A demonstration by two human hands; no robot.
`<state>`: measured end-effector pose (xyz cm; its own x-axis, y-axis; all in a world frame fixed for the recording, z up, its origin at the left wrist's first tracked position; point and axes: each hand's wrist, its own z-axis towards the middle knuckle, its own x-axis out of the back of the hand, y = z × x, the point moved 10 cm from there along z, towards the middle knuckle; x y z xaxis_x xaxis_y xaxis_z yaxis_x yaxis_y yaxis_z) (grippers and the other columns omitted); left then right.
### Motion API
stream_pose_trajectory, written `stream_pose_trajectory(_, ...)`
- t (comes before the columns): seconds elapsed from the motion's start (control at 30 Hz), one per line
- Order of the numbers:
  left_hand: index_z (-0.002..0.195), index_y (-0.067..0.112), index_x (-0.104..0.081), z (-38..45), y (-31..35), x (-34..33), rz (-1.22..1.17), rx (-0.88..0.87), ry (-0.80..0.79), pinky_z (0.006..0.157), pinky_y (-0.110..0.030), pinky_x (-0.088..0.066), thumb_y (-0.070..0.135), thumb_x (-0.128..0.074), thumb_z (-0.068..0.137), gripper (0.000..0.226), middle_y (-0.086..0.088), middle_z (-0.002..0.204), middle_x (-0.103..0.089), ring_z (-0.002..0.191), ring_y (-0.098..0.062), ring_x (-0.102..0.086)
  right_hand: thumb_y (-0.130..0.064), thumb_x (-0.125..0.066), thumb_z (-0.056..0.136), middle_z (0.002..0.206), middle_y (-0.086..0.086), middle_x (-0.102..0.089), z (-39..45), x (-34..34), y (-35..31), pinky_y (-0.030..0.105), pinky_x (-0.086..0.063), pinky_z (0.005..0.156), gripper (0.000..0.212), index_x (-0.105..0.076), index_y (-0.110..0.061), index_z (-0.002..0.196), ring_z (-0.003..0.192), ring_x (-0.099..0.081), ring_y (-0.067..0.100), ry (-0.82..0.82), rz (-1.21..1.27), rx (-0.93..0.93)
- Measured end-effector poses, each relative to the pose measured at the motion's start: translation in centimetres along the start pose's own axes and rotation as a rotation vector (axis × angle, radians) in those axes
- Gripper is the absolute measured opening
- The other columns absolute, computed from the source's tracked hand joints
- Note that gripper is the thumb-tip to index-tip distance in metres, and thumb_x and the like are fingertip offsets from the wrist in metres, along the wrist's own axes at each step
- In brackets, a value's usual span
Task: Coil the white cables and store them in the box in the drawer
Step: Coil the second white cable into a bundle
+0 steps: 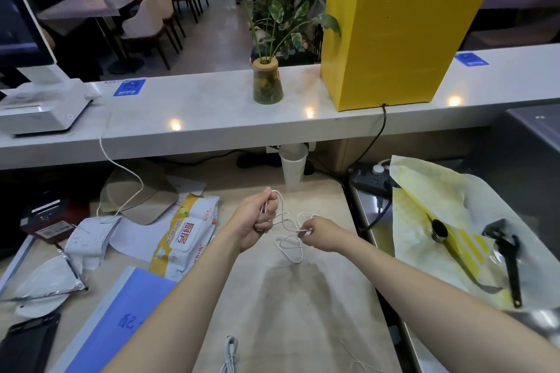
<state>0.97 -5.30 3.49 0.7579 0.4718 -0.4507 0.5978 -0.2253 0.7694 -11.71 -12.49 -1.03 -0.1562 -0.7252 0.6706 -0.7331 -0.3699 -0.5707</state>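
Note:
Above the beige desk, both hands hold one thin white cable (289,247). My left hand (256,219) is closed around a folded loop of it that sticks up above my fist. My right hand (318,233) pinches the cable near its plug end. Between the hands the cable hangs in loose loops that droop toward the desk. A second white cable (229,354) lies on the desk at the bottom edge, between my forearms. A third white cable (121,166) runs from the white machine down to the left clutter. No drawer or box is in view.
A wet-wipes pack (181,236), a blue folder (121,312), masks and a black phone (27,345) crowd the left. A paper cup (292,168) stands behind the hands. Right: a power strip (371,180), yellow paper (439,221), a black tool (509,257). A raised counter carries a yellow box (394,33).

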Motion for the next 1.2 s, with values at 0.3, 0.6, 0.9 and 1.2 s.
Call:
stream_pose_trajectory(0.3,0.101,-0.001,-0.059,0.2,1.1,1.2,-0.153,-0.135,0.074,0.073,-0.031,-0.062,0.024,-0.043,0.108,0.031,-0.024,0.108,-0.074,0.101,-0.030,-0.075,-0.030,-0.057,0.096,0.106,0.009,-0.069,-0.7,1.6,-0.7,0.036,-0.047,0.090,0.023,-0.078,-0.019,0.102,0.104,-0.060,0.028,0.063,-0.143,0.108)
stream_pose_trajectory(0.6,0.107,0.001,-0.064,0.9,-0.4,1.8,0.133,-0.114,0.127,0.089,-0.041,-0.059,0.025,-0.041,0.108,0.034,-0.017,0.106,-0.077,0.101,-0.029,-0.075,-0.020,-0.059,0.091,0.082,0.000,-0.070,-2.6,3.7,-7.1,0.029,-0.050,0.065,0.020,-0.078,-0.021,0.097,0.069,-0.059,0.010,0.151,-0.020,0.354)
stream_pose_trajectory(0.9,0.095,0.008,-0.073,0.2,-1.8,1.2,0.445,-0.100,0.116,0.072,-0.038,-0.059,0.022,-0.042,0.104,0.035,-0.009,0.085,-0.076,0.085,-0.024,-0.077,-0.021,-0.065,0.083,0.079,-0.005,-0.069,-2.3,6.2,-7.7,0.022,-0.044,0.061,0.004,-0.066,-0.021,0.087,0.073,-0.061,0.009,0.316,0.109,0.268)
stream_pose_trajectory(1.2,0.083,0.008,-0.069,-0.2,-2.1,0.8,0.474,-0.039,0.137,0.049,-0.027,-0.050,0.026,-0.043,0.102,0.037,-0.005,0.069,-0.064,0.053,-0.016,-0.059,-0.026,-0.067,0.081,0.079,-0.007,-0.067,-2.0,6.2,-6.9,0.036,-0.052,0.070,0.007,-0.064,-0.020,0.084,0.076,-0.061,0.012,0.338,0.101,0.220)
